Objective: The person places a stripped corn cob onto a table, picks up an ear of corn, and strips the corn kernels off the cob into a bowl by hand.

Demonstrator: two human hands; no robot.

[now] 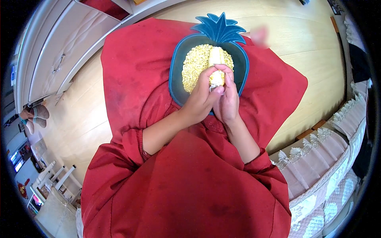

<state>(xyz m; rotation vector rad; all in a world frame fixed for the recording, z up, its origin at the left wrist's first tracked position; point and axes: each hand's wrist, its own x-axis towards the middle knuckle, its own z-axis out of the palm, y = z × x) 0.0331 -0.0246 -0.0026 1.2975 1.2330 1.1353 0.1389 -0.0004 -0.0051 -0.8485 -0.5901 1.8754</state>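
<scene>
A corn cob [216, 57], pale yellow and partly stripped at its far end, points away from me over a dark teal pineapple-shaped bowl [177, 59]. Both hands wrap round its near end. My left hand [201, 97] lies along the cob's left side, fingers curled over it. On the right side my right hand [229, 104] is closed round the cob, its fingertips meeting those of the other hand. Many loose yellow kernels [193, 65] fill much of the bowl, mostly on the left. The bowl rests on the red cloth over my lap.
Red cloth [135, 59] covers my legs. A white cabinet [71, 43] is at the upper left, with slippers [38, 113] beside it. A white rack [57, 178] stands at lower left. A lace-trimmed cover [317, 158] lies at the right. Pale wooden floor [301, 43] shows beyond my lap.
</scene>
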